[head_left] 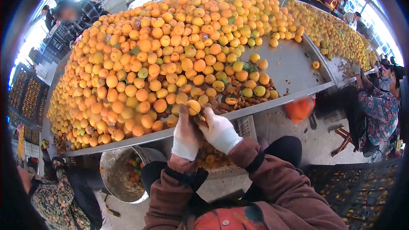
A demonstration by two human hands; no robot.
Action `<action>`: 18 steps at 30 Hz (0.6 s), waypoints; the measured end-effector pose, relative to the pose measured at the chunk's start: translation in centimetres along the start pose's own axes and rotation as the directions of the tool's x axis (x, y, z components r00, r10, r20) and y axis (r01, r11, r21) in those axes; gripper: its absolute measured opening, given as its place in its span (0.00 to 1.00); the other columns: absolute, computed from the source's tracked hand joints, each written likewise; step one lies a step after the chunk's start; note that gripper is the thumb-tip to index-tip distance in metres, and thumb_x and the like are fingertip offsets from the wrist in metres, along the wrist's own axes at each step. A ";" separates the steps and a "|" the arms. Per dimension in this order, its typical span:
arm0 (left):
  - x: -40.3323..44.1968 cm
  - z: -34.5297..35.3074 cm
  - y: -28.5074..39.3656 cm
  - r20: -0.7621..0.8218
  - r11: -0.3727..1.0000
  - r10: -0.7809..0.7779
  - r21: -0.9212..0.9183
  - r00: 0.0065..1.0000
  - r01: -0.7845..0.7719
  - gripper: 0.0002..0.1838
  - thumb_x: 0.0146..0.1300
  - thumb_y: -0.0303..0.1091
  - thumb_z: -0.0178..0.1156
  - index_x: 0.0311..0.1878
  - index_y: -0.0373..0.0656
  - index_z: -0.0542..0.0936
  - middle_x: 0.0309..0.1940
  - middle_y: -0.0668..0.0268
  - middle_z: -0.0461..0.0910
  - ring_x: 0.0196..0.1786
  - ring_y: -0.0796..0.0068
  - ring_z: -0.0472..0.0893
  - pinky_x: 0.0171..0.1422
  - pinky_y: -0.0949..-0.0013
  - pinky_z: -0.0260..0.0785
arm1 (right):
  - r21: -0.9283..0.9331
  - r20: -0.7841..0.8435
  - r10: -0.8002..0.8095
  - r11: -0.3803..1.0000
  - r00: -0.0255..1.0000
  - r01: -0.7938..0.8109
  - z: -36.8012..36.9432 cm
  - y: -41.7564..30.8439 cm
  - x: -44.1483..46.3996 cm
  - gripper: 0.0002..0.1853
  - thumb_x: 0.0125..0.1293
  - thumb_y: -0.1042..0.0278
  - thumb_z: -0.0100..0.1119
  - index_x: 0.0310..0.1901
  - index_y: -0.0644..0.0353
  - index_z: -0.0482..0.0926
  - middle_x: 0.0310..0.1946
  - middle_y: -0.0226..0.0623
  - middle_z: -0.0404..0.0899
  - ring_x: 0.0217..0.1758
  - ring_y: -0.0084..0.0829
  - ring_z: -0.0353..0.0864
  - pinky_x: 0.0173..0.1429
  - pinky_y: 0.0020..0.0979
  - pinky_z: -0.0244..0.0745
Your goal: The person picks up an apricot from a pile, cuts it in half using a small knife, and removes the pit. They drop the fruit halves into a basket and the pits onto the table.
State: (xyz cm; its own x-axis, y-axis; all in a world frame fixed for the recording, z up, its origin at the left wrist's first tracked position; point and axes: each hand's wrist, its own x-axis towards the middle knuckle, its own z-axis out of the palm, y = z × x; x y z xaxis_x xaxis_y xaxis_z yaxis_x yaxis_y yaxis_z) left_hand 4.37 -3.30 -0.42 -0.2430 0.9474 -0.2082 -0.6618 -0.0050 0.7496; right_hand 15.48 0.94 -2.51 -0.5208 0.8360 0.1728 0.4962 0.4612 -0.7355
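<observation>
My left hand (pixel 186 135), in a white glove with a soiled thumb, is closed on an orange apricot (pixel 194 107) at the front edge of the metal table. Close beside it, my right hand (pixel 219 131), also gloved, has its fingers pinched together just under the fruit. A small dark and orange bit shows at those fingertips, too small to name. Behind both hands a large heap of apricots (pixel 153 59) covers much of the table. Pits and split pieces (pixel 245 102) lie just right of the held apricot.
The table's raised metal rim (pixel 281 100) runs in front of me. Below it stand a bucket (pixel 123 176) with fruit scraps and a crate (pixel 213 171) holding orange pieces between my knees. Black crates (pixel 353 191) are at lower right. Several people work around the tables.
</observation>
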 end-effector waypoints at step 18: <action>-0.7 -0.1 -1.8 0.166 0.775 0.352 0.500 0.921 -0.386 0.14 0.74 0.33 0.46 0.53 0.34 0.74 0.41 0.66 0.76 0.44 0.81 0.74 0.52 0.76 0.68 | 0.187 -0.446 -0.095 0.962 0.890 0.197 -1.4 -0.4 1.4 0.10 0.58 0.70 0.64 0.31 0.62 0.70 0.25 0.44 0.71 0.26 0.49 0.75 0.29 0.39 0.70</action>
State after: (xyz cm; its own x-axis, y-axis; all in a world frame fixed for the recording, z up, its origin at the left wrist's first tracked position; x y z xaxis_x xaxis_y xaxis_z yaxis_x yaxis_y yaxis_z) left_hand 5.64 -3.97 -1.74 -0.3387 0.9242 0.1761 -0.0651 -0.2097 0.9756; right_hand 15.52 2.32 -1.08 -0.2005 0.8328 0.5160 0.2451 0.5526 -0.7966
